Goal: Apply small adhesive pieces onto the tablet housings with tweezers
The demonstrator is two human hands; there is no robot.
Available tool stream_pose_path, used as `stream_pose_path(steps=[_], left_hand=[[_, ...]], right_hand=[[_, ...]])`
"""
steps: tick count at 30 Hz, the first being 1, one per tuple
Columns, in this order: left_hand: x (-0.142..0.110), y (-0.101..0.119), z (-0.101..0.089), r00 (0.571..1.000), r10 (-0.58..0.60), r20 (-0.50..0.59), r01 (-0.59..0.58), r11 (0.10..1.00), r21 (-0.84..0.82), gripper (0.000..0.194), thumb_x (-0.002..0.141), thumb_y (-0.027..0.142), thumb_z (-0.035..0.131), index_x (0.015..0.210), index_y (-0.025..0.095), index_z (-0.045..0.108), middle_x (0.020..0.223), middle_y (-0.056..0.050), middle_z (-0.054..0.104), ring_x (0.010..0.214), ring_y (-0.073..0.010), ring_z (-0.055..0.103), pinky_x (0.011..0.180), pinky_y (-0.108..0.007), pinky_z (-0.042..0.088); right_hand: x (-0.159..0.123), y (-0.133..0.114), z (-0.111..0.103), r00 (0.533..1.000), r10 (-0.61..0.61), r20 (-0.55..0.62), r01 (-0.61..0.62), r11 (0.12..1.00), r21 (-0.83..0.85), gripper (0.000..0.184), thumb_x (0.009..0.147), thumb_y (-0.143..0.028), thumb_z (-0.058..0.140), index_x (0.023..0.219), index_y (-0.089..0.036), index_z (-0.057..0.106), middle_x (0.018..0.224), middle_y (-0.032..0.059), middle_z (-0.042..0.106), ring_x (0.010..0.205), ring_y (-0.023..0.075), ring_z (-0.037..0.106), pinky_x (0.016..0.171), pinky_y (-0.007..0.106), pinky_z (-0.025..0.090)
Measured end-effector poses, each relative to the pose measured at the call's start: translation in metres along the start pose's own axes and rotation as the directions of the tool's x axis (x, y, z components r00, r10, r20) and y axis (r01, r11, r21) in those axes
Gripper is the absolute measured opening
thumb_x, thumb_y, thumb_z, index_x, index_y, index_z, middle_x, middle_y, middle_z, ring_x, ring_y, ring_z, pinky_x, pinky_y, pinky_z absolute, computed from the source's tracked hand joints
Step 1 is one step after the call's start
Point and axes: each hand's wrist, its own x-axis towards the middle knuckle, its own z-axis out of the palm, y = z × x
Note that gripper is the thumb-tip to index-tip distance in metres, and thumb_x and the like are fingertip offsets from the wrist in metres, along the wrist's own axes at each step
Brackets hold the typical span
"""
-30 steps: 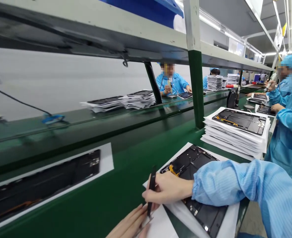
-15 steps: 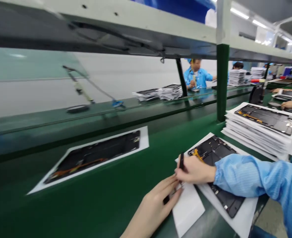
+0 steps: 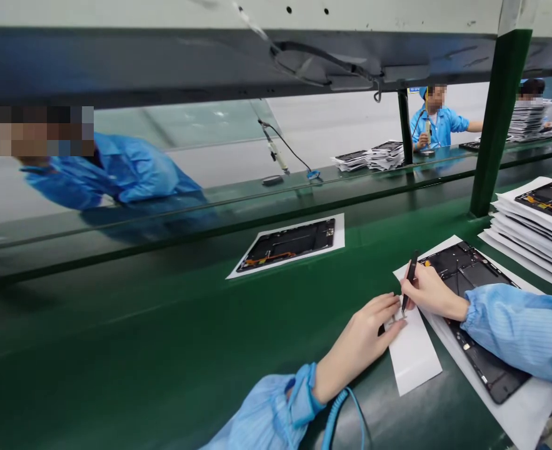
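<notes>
My right hand point(image 3: 430, 290) grips black tweezers point(image 3: 411, 275), their tips pointing down at the upper end of a small white sheet point(image 3: 416, 356). At that sheet's upper left edge, my left hand point(image 3: 367, 328) holds it between thumb and fingers, close to the tweezer tips. Small pale pieces sit on the sheet there, too small to name. Under my right forearm lies a black device housing point(image 3: 491, 362) with an orange flex cable, resting on a larger white sheet point(image 3: 529, 412). A blue coiled cord point(image 3: 334, 419) hangs by my left wrist.
Another black housing point(image 3: 289, 244) lies on paper on the green bench point(image 3: 163, 350). A stack of paper-separated housings point(image 3: 529, 240) stands right, beside a green post point(image 3: 501, 125). An overhead shelf point(image 3: 186, 62) spans the front. Co-workers in blue point(image 3: 130, 165) are across the bench.
The view has swung left, so the bench things appear further right. A co-worker at the far left has come into view. Both hands stay at the small sheet, tweezers still held.
</notes>
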Motion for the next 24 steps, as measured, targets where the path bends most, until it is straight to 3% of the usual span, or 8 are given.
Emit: stream_pose_path(steps=[12, 24], left_hand=[[-0.0005, 0.0002, -0.0043, 1.000, 0.022, 0.022, -0.023, 0.999, 0.024, 0.029, 0.095, 0.030, 0.050, 0.110, 0.013, 0.068, 0.115, -0.013, 0.067, 0.112, -0.0258, 0.062, 0.097, -0.039, 0.054], [-0.0022, -0.0021, -0.0018, 0.997, 0.078, -0.015, -0.077, 0.994, 0.074, 0.029, 0.096, 0.030, 0.047, 0.107, 0.014, 0.068, 0.112, -0.012, 0.069, 0.110, -0.0267, 0.063, 0.096, -0.043, 0.054]], right_hand=[[0.0056, -0.0001, -0.0029, 0.986, 0.121, 0.116, -0.133, 0.986, 0.101, 0.022, 0.096, -0.017, 0.056, 0.074, -0.012, 0.055, 0.051, -0.0084, 0.053, 0.040, 0.0070, 0.055, 0.038, 0.015, 0.045], [0.0054, -0.0003, -0.0023, 0.986, 0.131, 0.101, -0.151, 0.963, 0.224, 0.021, 0.091, -0.007, 0.052, 0.074, -0.017, 0.044, 0.049, -0.0084, 0.056, 0.037, 0.0090, 0.059, 0.035, 0.013, 0.046]])
